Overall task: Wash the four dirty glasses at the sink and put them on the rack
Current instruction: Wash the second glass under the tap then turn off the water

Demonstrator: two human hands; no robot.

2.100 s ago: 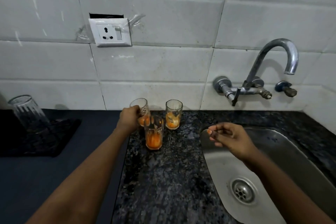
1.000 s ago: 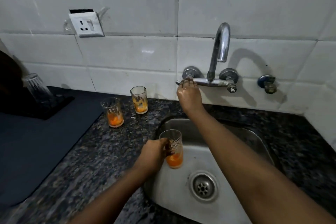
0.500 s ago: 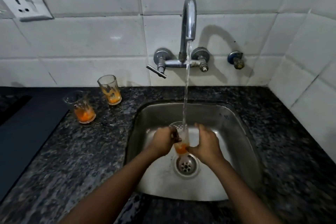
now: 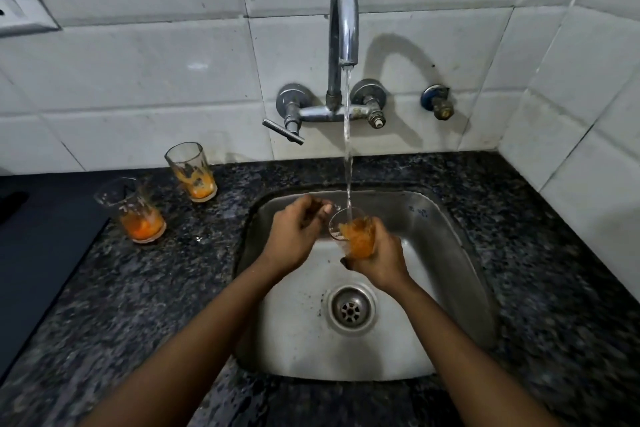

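Note:
Over the steel sink [image 4: 446,291], my right hand [image 4: 379,258] grips a dirty glass [image 4: 356,236] smeared with orange residue, tilted under the running stream from the tap [image 4: 343,21]. My left hand [image 4: 294,236] is beside the glass's rim, fingers curled at its mouth. Two more dirty glasses stand on the dark granite counter to the left: one [image 4: 192,172] near the wall, another [image 4: 133,211] closer to me, both with orange dregs. The rack is out of view.
A tap lever [image 4: 283,131] sticks out to the left below the spout. A spare valve [image 4: 437,102] sits on the tiled wall at right. A dark mat [image 4: 38,253] covers the counter's left side. The drain [image 4: 351,310] lies below my hands.
The glass has passed from my left hand into my right, which now holds it tilted under the water. My left hand has shifted to its rim. The orange residue is swirling up inside.

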